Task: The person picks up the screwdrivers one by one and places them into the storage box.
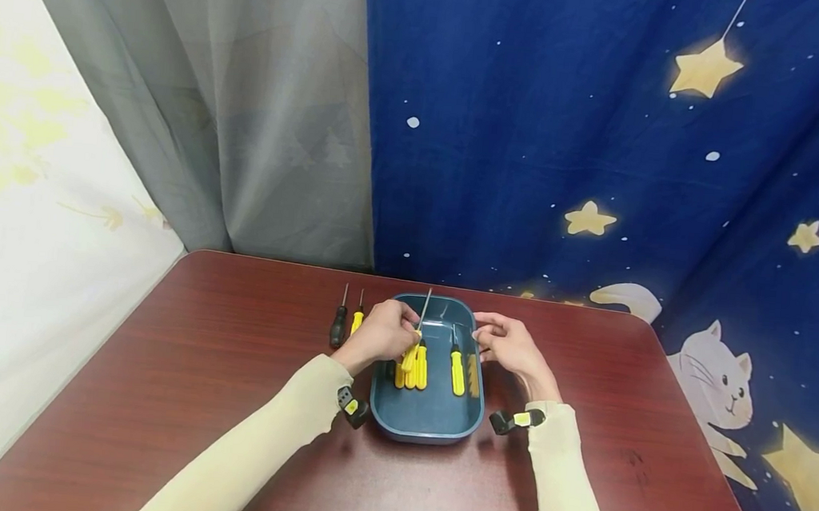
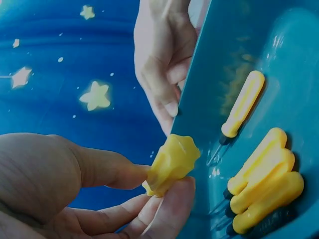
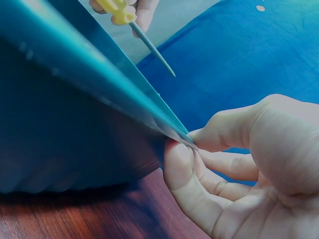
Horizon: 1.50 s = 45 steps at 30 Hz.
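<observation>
My left hand (image 1: 383,332) pinches the handle of a yellow screwdriver (image 2: 174,162) between thumb and fingers, above a blue-green tray (image 1: 425,419). Its metal shaft (image 3: 155,49) points away from the hand in the right wrist view. The right hand (image 1: 512,350) grips the tray's right rim between thumb and fingers. Inside the tray, three yellow-handled screwdrivers (image 2: 266,184) lie side by side, with something dark at the edge of the group. A separate yellow-handled screwdriver (image 1: 458,374) lies nearer the right wall.
Left of the tray, a black-handled screwdriver (image 1: 338,327) and another yellow-handled screwdriver (image 1: 357,320) lie on the reddish-brown table (image 1: 230,338). Behind the table hang a grey curtain (image 1: 287,158) and a blue star-patterned curtain (image 1: 502,175).
</observation>
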{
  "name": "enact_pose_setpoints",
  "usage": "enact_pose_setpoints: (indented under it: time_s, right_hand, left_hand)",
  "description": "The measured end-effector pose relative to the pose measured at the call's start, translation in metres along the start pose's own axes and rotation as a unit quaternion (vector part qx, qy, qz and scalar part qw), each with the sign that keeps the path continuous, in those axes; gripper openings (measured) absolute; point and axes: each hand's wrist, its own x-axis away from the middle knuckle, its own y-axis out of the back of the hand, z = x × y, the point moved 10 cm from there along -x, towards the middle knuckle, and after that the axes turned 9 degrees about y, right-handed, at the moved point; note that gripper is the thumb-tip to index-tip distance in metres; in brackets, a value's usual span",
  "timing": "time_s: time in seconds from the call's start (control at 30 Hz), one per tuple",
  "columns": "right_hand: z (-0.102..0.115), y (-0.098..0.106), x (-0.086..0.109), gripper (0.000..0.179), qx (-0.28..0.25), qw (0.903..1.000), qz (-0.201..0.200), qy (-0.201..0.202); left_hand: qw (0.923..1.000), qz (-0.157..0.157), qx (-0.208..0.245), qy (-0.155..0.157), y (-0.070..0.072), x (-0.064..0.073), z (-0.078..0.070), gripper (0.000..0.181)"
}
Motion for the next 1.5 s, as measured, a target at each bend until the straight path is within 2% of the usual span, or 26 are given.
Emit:
enact_pose_setpoints:
  time_s: [0.23, 0.37, 0.4, 0.47, 0.5, 0.63, 0.77, 0.87, 1.0, 1.07, 1.13, 1.37, 1.5]
  right_hand:
    - [0.002, 0.0, 0.0, 0.046, -0.002, 1.0, -0.005, 0.006]
    - [0.004, 0.0, 0.0, 0.046, -0.002, 0.9999, -0.005, 0.008]
    - [0.004, 0.0, 0.0, 0.047, -0.003, 1.0, -0.005, 0.008]
    - [0.004, -0.001, 0.0, 0.047, 0.0, 1.0, -0.004, 0.007]
    - [0.003, -0.001, 0.0, 0.047, 0.002, 1.0, -0.003, 0.006]
    - [0.004, 0.0, 0.0, 0.047, 0.007, 1.0, -0.004, 0.002]
    - [0.004, 0.0, 0.001, 0.047, 0.007, 1.0, -0.005, 0.002]
    - [0.003, 0.001, 0.001, 0.046, 0.009, 0.9999, -0.006, 0.002]
    - [0.002, 0.001, 0.001, 0.044, 0.013, 0.9999, -0.006, 0.0]
    - [0.002, 0.001, 0.002, 0.044, 0.014, 0.9999, -0.005, -0.001]
    - [0.002, 0.001, 0.002, 0.045, 0.014, 0.9999, -0.004, -0.001]
    - [0.003, -0.001, 0.002, 0.045, 0.011, 0.9999, 0.002, 0.002]
    - [0.003, -0.001, 0.002, 0.045, 0.01, 0.9999, 0.001, 0.004]
  left_hand:
    - [0.9995, 0.025, -0.02, 0.005, -0.015, 0.001, -0.005, 0.032]
    - [0.9983, 0.03, -0.048, 0.011, -0.023, 0.001, -0.008, 0.035]
    - [0.998, 0.031, -0.052, 0.014, -0.025, 0.001, -0.008, 0.032]
    - [0.9973, 0.034, -0.061, 0.022, -0.028, 0.0, -0.009, 0.007]
    - [0.997, 0.037, -0.063, 0.026, -0.029, -0.001, -0.01, 0.006]
    - [0.996, 0.049, -0.066, 0.037, -0.036, -0.003, -0.01, 0.047]
    - [0.995, 0.058, -0.067, 0.046, -0.043, -0.006, -0.007, 0.048]
    - [0.9938, 0.068, -0.068, 0.055, -0.048, -0.009, -0.006, 0.036]
    - [0.9932, 0.075, -0.06, 0.066, -0.054, -0.011, -0.004, 0.005]
    - [0.9936, 0.076, -0.05, 0.066, -0.057, -0.012, -0.004, 0.018]
    - [0.9941, 0.076, -0.045, 0.063, -0.061, -0.013, -0.005, 0.023]
    - [0.9927, 0.074, -0.069, 0.066, -0.071, -0.017, -0.007, 0.013]
    - [0.9927, 0.075, -0.077, 0.055, -0.076, -0.019, -0.009, 0.004]
